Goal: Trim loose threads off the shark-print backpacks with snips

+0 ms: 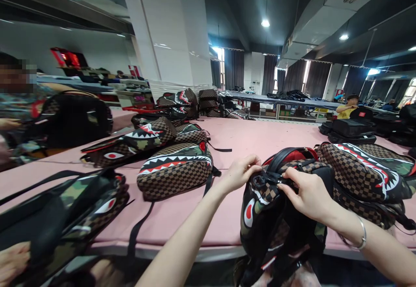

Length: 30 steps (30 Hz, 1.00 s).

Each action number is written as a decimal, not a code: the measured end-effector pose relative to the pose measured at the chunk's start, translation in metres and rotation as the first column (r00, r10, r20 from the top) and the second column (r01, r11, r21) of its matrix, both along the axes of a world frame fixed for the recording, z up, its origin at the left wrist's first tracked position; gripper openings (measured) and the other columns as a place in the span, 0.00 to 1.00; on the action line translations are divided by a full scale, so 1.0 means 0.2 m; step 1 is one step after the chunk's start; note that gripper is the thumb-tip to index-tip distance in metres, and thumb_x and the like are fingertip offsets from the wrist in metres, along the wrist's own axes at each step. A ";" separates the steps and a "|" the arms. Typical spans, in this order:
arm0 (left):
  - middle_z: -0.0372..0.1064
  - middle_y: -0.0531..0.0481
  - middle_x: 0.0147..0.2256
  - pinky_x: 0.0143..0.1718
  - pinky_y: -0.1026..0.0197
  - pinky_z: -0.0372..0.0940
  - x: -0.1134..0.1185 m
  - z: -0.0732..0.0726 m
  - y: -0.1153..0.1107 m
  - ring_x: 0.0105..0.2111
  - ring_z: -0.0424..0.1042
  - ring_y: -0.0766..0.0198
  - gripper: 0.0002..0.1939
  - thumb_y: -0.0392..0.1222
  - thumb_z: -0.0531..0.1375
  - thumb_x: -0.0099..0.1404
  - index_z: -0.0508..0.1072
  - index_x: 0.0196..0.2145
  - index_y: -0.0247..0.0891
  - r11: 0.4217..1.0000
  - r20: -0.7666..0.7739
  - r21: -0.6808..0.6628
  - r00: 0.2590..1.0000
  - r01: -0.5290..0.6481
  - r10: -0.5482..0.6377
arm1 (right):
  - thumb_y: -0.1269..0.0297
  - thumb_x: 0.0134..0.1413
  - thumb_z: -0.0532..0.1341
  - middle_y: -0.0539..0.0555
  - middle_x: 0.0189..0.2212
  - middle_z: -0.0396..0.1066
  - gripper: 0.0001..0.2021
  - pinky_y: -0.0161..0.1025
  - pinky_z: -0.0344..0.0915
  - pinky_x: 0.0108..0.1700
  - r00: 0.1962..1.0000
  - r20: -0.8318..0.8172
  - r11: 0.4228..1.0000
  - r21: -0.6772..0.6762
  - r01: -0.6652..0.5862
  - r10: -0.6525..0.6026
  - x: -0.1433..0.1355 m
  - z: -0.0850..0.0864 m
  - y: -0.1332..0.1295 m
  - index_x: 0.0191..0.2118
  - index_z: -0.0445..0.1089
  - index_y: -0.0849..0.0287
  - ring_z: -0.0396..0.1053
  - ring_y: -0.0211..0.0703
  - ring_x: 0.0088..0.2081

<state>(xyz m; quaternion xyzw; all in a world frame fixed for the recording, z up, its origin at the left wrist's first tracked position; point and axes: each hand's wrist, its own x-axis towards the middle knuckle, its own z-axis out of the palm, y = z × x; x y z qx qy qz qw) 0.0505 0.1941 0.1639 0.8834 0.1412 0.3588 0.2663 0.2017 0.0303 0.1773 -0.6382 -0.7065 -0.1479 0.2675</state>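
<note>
A black and brown checkered backpack [282,217] with a red and white eye patch rests upright at the table's front edge, its red-lined top facing up. At the upper left of the bag, my left hand [242,172] has its fingers closed on the black strap or trim near the opening. My right hand [303,189], with a silver bracelet at the wrist, pinches a small black part at the bag's top, a little right of my left hand. The exact part between its fingers is too small to tell.
Checkered shark-mouth backpacks lie on the pink table [260,137], left and centre [177,170], and on the right [360,172]. Black bags [351,126] sit farther right. Another person's hand [14,263] touches a bag [68,213] at lower left. A white pillar [175,31] stands behind.
</note>
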 end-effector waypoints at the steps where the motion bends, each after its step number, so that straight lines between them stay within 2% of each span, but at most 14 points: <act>1: 0.64 0.53 0.24 0.26 0.65 0.57 -0.01 -0.02 -0.02 0.24 0.61 0.66 0.07 0.41 0.52 0.60 0.67 0.26 0.39 0.999 0.027 0.016 0.999 -0.038 0.038 | 0.60 0.56 0.52 0.53 0.28 0.71 0.08 0.33 0.53 0.27 0.998 0.056 1.000 0.001 0.024 -0.024 -0.01 0.01 0.00 0.36 0.64 0.58 0.68 0.39 0.27; 6: 0.62 0.54 0.23 0.27 0.65 0.56 -0.01 -0.06 -0.10 0.23 0.60 0.67 0.07 0.39 0.51 0.61 0.63 0.25 0.39 0.984 0.132 0.079 0.980 -0.159 0.148 | 0.63 0.56 0.52 0.53 0.25 0.70 0.07 0.34 0.46 0.24 0.959 0.255 0.990 -0.026 0.137 -0.126 -0.09 0.05 0.01 0.35 0.63 0.58 0.66 0.40 0.25; 11: 0.62 0.53 0.24 0.27 0.64 0.56 0.00 -0.05 -0.12 0.23 0.60 0.66 0.07 0.40 0.51 0.61 0.61 0.25 0.40 0.979 0.121 0.129 0.982 -0.158 0.142 | 0.64 0.56 0.51 0.54 0.25 0.71 0.07 0.34 0.44 0.22 0.924 0.337 0.975 -0.062 0.213 -0.180 -0.16 0.09 0.03 0.37 0.64 0.57 0.67 0.41 0.22; 14: 0.62 0.53 0.24 0.27 0.64 0.56 0.00 -0.06 -0.12 0.24 0.60 0.66 0.07 0.40 0.51 0.61 0.61 0.25 0.40 0.982 0.123 0.113 0.983 -0.153 0.139 | 0.66 0.55 0.52 0.55 0.24 0.71 0.06 0.35 0.45 0.21 0.920 0.353 0.975 -0.077 0.210 -0.170 -0.17 0.11 0.03 0.36 0.64 0.56 0.67 0.41 0.22; 16: 0.62 0.53 0.23 0.28 0.63 0.57 0.01 -0.06 -0.11 0.24 0.61 0.66 0.07 0.39 0.52 0.60 0.62 0.24 0.40 0.987 0.161 0.045 0.976 -0.153 0.144 | 0.66 0.55 0.52 0.54 0.23 0.71 0.06 0.35 0.45 0.22 0.928 0.345 0.981 -0.075 0.180 -0.144 -0.16 0.11 0.04 0.35 0.64 0.56 0.67 0.42 0.22; 18: 0.62 0.54 0.22 0.27 0.63 0.58 0.00 -0.06 -0.11 0.23 0.62 0.66 0.07 0.40 0.52 0.60 0.62 0.25 0.39 0.985 0.262 -0.113 0.952 -0.132 0.158 | 0.66 0.54 0.52 0.54 0.23 0.71 0.06 0.34 0.47 0.22 0.946 0.303 0.988 -0.063 0.143 -0.118 -0.13 0.10 0.05 0.34 0.65 0.56 0.67 0.42 0.22; 20: 0.61 0.54 0.21 0.27 0.63 0.61 -0.01 -0.06 -0.15 0.23 0.64 0.66 0.08 0.42 0.52 0.61 0.61 0.25 0.39 0.948 0.444 -0.309 0.871 -0.072 0.211 | 0.65 0.55 0.52 0.53 0.22 0.71 0.06 0.34 0.50 0.23 0.976 0.204 0.996 -0.028 0.090 -0.083 -0.10 0.07 0.06 0.33 0.65 0.57 0.67 0.40 0.22; 22: 0.62 0.53 0.23 0.29 0.61 0.64 -0.03 -0.10 -0.24 0.24 0.67 0.65 0.11 0.46 0.49 0.63 0.61 0.26 0.39 0.918 0.602 -0.397 0.748 -0.024 0.280 | 0.63 0.55 0.53 0.52 0.25 0.72 0.06 0.32 0.55 0.25 0.999 0.042 0.999 0.050 0.001 -0.004 -0.04 0.02 0.05 0.35 0.65 0.58 0.68 0.38 0.24; 23: 0.63 0.52 0.25 0.31 0.59 0.65 -0.03 -0.13 -0.30 0.27 0.68 0.63 0.13 0.48 0.48 0.64 0.62 0.27 0.39 0.925 0.645 -0.377 0.706 -0.040 0.293 | 0.61 0.55 0.54 0.52 0.27 0.72 0.07 0.32 0.58 0.27 0.998 -0.044 0.993 0.112 -0.039 0.044 0.00 -0.01 0.04 0.36 0.64 0.58 0.68 0.38 0.25; 24: 0.65 0.48 0.28 0.34 0.56 0.65 -0.03 -0.17 -0.36 0.30 0.69 0.61 0.15 0.50 0.46 0.64 0.64 0.29 0.39 0.946 0.648 -0.312 0.708 -0.091 0.282 | 0.60 0.55 0.54 0.53 0.30 0.72 0.09 0.32 0.60 0.28 0.989 -0.121 0.981 0.184 -0.061 0.084 0.05 -0.03 0.03 0.38 0.64 0.58 0.69 0.37 0.26; 26: 0.66 0.41 0.42 0.44 0.50 0.63 -0.03 -0.27 -0.49 0.43 0.67 0.52 0.18 0.54 0.52 0.60 0.66 0.42 0.40 0.974 0.531 -0.050 0.819 -0.223 0.215 | 0.58 0.55 0.55 0.54 0.33 0.72 0.11 0.33 0.63 0.31 0.969 -0.225 0.943 0.332 -0.025 0.105 0.17 -0.07 -0.01 0.41 0.63 0.58 0.70 0.39 0.29; 27: 0.61 0.37 0.50 0.49 0.45 0.60 -0.02 -0.32 -0.54 0.50 0.62 0.47 0.27 0.55 0.57 0.55 0.62 0.50 0.41 0.959 0.439 0.103 0.877 -0.265 0.195 | 0.57 0.55 0.55 0.55 0.34 0.72 0.12 0.34 0.64 0.33 0.964 -0.257 0.916 0.399 0.035 0.075 0.23 -0.09 -0.03 0.42 0.63 0.58 0.70 0.40 0.30; 28: 0.56 0.36 0.54 0.52 0.43 0.56 0.00 -0.37 -0.57 0.55 0.56 0.44 0.34 0.52 0.60 0.53 0.57 0.55 0.41 0.921 0.383 0.205 0.893 -0.332 0.237 | 0.57 0.55 0.55 0.56 0.34 0.71 0.13 0.35 0.65 0.34 0.958 -0.286 0.883 0.456 0.115 0.023 0.31 -0.11 -0.05 0.42 0.62 0.59 0.70 0.42 0.32; 30: 0.44 0.36 0.60 0.54 0.39 0.51 0.02 -0.43 -0.59 0.59 0.47 0.43 0.43 0.47 0.62 0.53 0.45 0.61 0.42 0.860 0.303 0.288 0.892 -0.422 0.336 | 0.56 0.56 0.53 0.57 0.35 0.71 0.14 0.39 0.64 0.37 0.928 -0.361 0.817 0.505 0.279 -0.093 0.46 -0.15 -0.08 0.42 0.62 0.59 0.70 0.45 0.35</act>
